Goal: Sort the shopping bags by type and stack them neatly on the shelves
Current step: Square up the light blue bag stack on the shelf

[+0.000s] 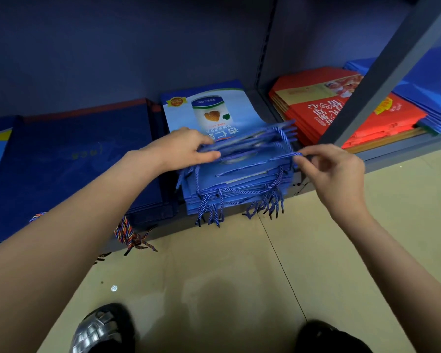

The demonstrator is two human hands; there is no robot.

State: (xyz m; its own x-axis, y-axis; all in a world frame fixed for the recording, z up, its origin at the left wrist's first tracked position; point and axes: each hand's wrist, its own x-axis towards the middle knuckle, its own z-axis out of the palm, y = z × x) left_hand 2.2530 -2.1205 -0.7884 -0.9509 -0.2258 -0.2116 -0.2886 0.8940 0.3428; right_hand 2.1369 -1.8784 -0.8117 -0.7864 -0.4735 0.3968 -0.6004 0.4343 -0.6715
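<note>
Shoes are seen at the bottom edge, on the tan floor, which puts the person close before the low shelf. Between the curled fingers of the right hand a blue cord handle is pinched and drawn sideways, apparently so that it can be laid flat instead of standing up. The left hand is closed on the raised top edges of the light blue bags, thumb below and fingers above, seemingly to keep them gathered while the cord is sorted. That stack is set at the shelf's front, its other cords hanging over the edge toward the floor. Like is kept beside like: dark blue bags lie flat just to the left, red bags in the next bay to the right, with more blue bags beyond them.
</note>
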